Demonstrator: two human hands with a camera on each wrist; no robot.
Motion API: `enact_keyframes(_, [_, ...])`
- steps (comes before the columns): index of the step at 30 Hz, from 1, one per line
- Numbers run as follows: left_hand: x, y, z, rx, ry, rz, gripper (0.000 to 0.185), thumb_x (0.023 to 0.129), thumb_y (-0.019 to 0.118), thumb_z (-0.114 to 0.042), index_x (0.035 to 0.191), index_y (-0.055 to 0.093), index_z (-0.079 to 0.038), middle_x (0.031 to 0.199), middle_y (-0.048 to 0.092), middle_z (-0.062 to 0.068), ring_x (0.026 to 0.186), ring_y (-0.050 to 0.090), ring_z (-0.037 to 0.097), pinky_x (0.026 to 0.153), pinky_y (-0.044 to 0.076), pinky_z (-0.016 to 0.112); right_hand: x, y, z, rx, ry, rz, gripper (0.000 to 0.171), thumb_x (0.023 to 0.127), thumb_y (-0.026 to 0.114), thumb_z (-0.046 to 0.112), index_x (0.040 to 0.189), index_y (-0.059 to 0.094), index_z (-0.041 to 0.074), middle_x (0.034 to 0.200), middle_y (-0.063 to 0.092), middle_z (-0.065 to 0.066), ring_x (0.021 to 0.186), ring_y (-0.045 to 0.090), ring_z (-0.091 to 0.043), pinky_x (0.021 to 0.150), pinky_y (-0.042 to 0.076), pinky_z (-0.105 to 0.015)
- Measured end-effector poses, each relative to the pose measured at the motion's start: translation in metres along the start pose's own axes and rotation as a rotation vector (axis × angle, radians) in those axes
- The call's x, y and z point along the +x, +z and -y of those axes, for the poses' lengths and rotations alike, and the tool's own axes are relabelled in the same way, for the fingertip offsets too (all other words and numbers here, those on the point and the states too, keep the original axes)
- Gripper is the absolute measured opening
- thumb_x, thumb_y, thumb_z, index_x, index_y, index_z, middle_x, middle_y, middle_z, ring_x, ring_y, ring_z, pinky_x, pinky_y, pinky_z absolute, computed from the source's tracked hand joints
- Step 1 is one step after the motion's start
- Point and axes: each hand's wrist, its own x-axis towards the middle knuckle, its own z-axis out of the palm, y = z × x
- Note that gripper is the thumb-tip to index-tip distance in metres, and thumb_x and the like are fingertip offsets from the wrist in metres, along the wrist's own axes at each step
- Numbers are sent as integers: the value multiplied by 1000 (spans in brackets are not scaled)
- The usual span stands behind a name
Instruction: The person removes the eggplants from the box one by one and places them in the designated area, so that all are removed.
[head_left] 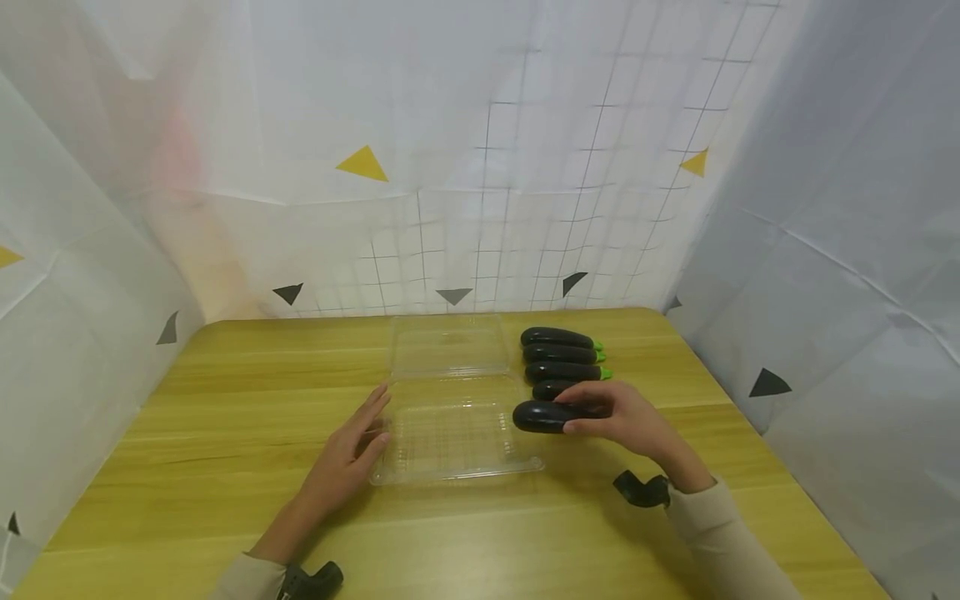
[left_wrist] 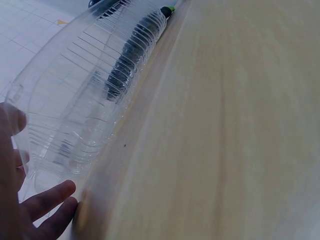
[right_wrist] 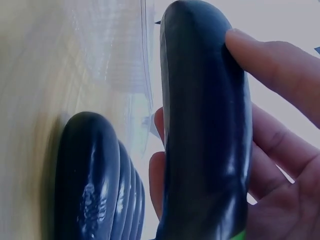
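My right hand (head_left: 618, 417) grips a dark purple eggplant (head_left: 542, 417) between thumb and fingers, just right of a clear plastic clamshell container (head_left: 453, 437). In the right wrist view the held eggplant (right_wrist: 205, 115) is raised off the table, a bit of green stem at its lower end. Several more eggplants (head_left: 562, 372) lie in a row beyond the right hand, green stems to the right; the nearest is partly covered by the hand. My left hand (head_left: 348, 458) rests at the container's left side, its fingers fairly straight, fingertips (left_wrist: 64, 188) right at the plastic wall.
The container's lid (head_left: 450, 346) lies folded back flat toward the far edge of the wooden table (head_left: 247, 417). White sheeting (head_left: 300, 242) with coloured triangles surrounds the table at the back and sides. A black wrist device (head_left: 641, 489) sits at each cuff.
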Motion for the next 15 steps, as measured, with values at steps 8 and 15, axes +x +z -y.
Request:
enact_keyframes(8, [1,-2,1,-9,9,-1,63,105,57,0,163,35,-12,169,27,13,130,57,39,101,52,52,-3,-5,-11,11,7,-36,33,90,85,19,121,77,14,121,73,-3,108,68,-25,90,59,-36])
enact_keyframes(15, [1,-2,3,1,13,9,63,106,57,-1,163,34,-10,168,27,15,129,57,41,102,52,49,-7,-10,-16,20,14,-50,34,90,84,18,123,77,13,122,72,-4,111,68,-24,91,59,-35])
